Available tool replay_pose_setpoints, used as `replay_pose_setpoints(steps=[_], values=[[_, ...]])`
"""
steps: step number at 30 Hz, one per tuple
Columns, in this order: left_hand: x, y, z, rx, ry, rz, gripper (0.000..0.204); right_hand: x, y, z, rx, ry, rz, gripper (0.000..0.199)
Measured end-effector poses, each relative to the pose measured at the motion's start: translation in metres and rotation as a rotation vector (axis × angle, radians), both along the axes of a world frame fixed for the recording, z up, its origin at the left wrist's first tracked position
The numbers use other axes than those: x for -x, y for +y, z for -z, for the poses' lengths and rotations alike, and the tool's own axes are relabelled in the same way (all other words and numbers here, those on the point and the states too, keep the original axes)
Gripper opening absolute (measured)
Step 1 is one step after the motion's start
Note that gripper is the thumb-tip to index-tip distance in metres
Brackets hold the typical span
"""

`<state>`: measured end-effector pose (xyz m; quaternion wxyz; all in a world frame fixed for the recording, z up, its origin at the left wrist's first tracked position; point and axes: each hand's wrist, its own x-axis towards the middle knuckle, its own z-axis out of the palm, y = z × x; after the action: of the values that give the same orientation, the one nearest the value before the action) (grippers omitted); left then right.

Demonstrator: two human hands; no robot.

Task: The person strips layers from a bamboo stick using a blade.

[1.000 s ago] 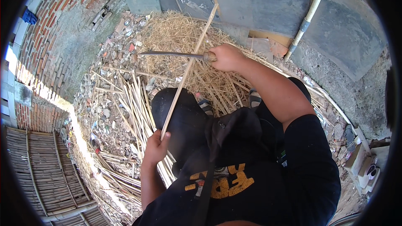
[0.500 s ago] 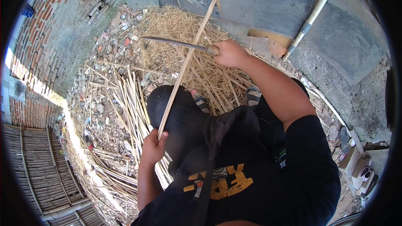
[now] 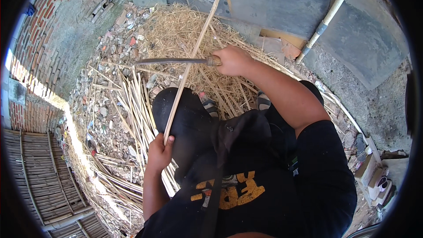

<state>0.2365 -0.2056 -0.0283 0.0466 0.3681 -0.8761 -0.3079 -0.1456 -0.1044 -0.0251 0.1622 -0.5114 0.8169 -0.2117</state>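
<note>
My left hand [image 3: 159, 153] is closed round the lower end of a long pale bamboo strip [image 3: 179, 93], which slants up and away over my left knee. My right hand [image 3: 230, 60] grips the wooden handle of a machete [image 3: 169, 61]. Its long dark blade points left and crosses the strip at about mid-length. Whether the edge touches the strip or lies just over it, I cannot tell. Beyond my knees lies a heap of straw-like shavings [image 3: 176, 28].
Split bamboo strips [image 3: 136, 105] lie in a bundle left of my knee, with more strips [image 3: 116, 174] below. Rubble [image 3: 103, 110] covers the ground. A brick wall [image 3: 44, 61] stands left, a slatted bamboo panel [image 3: 39, 172] lower left, grey sheets [image 3: 282, 4] ahead, and a pale pipe [image 3: 328, 17] at right.
My right hand and the machete have moved down the strip toward me and a little left. The strip's far end has shifted slightly left; my left hand still holds the near end.
</note>
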Motion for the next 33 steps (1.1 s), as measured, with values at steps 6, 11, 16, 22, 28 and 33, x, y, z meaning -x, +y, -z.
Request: replay_pose_setpoints(steps=[6, 11, 16, 22, 28, 33], values=[[0.002, 0.006, 0.007, -0.040, 0.055, 0.019, 0.047, -0.001, 0.010, 0.004, -0.041, 0.027, -0.027, 0.035], [0.006, -0.003, 0.002, 0.133, 0.036, 0.077, 0.042, 0.036, 0.009, 0.017, 0.062, 0.024, 0.157, 0.037], [0.000, 0.000, -0.001, -0.041, 0.038, 0.016, 0.042, -0.005, 0.008, 0.003, 0.075, 0.102, -0.062, 0.031], [0.008, -0.003, 0.005, -0.103, 0.076, 0.035, 0.045, 0.050, 0.013, 0.026, 0.081, -0.109, 0.143, 0.025], [-0.002, -0.003, 0.002, -0.014, -0.003, 0.014, 0.046, 0.024, 0.005, 0.014, 0.137, 0.017, 0.057, 0.027], [-0.007, 0.001, 0.014, -0.011, 0.064, 0.033, 0.045, 0.000, 0.013, -0.004, -0.067, 0.270, -0.224, 0.023]])
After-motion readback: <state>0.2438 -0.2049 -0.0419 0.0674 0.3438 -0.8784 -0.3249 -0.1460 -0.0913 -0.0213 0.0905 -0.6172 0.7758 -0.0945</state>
